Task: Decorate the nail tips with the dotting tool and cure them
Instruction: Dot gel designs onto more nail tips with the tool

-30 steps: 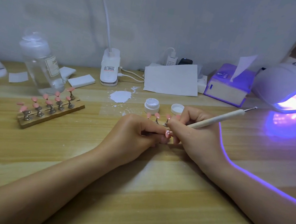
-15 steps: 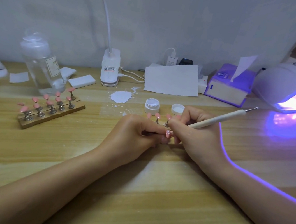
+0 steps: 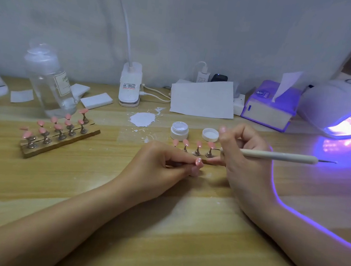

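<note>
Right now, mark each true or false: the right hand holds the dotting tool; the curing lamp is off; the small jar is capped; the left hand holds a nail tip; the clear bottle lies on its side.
1. The right hand holds the dotting tool: true.
2. The curing lamp is off: false, it glows violet.
3. The small jar is capped: false, its lid lies beside it.
4. The left hand holds a nail tip: true.
5. The clear bottle lies on its side: false, it stands upright.

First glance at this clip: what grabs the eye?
The curing lamp at far right glows violet across the table. At centre, the left hand pinches a dotted pink nail tip, while the right hand holds the dotting tool.
</note>
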The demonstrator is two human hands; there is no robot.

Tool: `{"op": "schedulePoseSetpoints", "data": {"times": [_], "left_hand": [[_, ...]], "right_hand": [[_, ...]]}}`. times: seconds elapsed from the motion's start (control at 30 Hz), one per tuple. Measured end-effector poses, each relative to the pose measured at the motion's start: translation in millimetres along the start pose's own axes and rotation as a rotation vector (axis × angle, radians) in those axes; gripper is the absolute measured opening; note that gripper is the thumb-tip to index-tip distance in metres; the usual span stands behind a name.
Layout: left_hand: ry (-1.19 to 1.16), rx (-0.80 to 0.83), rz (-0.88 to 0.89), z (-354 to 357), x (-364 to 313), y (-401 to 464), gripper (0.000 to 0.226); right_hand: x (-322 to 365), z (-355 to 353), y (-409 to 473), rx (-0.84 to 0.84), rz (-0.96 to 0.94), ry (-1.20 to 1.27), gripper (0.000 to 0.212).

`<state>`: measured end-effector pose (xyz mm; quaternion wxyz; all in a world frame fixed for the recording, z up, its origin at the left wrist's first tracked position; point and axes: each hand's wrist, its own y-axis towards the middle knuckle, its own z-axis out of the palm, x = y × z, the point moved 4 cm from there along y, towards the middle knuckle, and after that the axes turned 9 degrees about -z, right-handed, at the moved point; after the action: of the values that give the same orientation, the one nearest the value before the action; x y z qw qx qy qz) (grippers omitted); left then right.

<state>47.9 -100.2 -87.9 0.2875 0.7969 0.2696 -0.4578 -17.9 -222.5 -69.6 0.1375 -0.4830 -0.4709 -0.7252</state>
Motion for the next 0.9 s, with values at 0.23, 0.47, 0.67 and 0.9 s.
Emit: {"op": "schedulePoseSetpoints", "data": {"times": [0.23,0.47,0.67,0.9], "left_hand": [[-0.021,0.016,-0.014,-1,-1,-1,0.02],[-0.076,0.011,-0.013,-2,-1,-1,0.026],[-0.079,0.031,-0.015,-2,-1,0,0.027],[-0.095,0.041,-0.033,-1,0,1,0.03]], "right_hand": [[1,2,-6,0.143,0.033,0.113,0.028],[5,6,-8,0.151,0.01,0.097,0.041],[-2,4,-6,0.105,0.0,0.01,0.046],[-4,6,-6,0.128,0.049,0.035,0.043]]}}
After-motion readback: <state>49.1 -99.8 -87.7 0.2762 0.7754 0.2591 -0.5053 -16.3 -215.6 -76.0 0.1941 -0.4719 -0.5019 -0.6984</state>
